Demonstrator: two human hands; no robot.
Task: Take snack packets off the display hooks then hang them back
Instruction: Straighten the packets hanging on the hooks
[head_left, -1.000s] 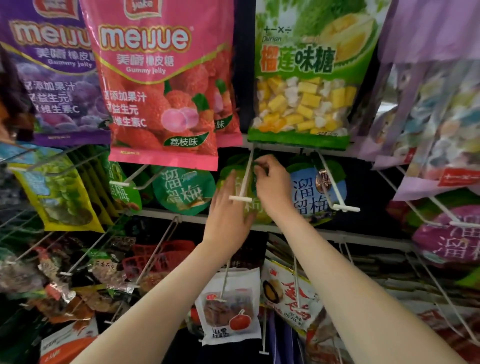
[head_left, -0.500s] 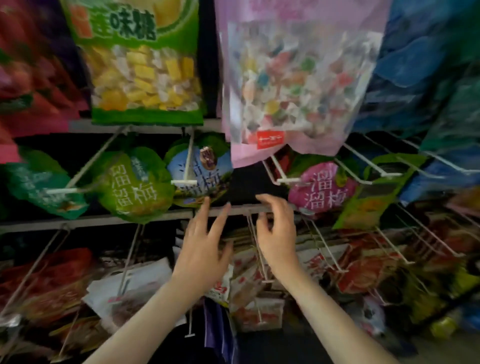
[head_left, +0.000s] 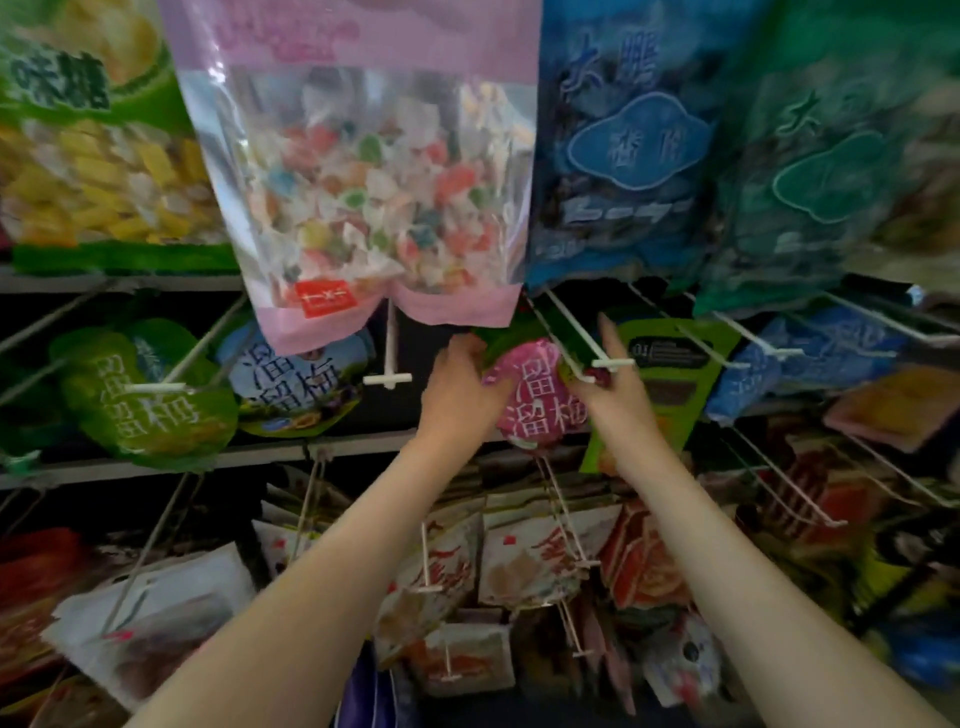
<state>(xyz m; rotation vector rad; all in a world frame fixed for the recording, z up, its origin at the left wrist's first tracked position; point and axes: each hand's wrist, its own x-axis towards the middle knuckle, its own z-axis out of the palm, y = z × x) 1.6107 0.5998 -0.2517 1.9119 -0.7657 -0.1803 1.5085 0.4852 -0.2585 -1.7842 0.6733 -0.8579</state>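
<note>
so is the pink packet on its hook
Seemingly on: wire hook crosses pink packet, hole hidden. Left hand, right hand grip it.

The left hand grips the pink packet at its 9 o'clock edge, the right hand at 3 o'clock, a wire hook crossing its 1 o'clock corner
</note>
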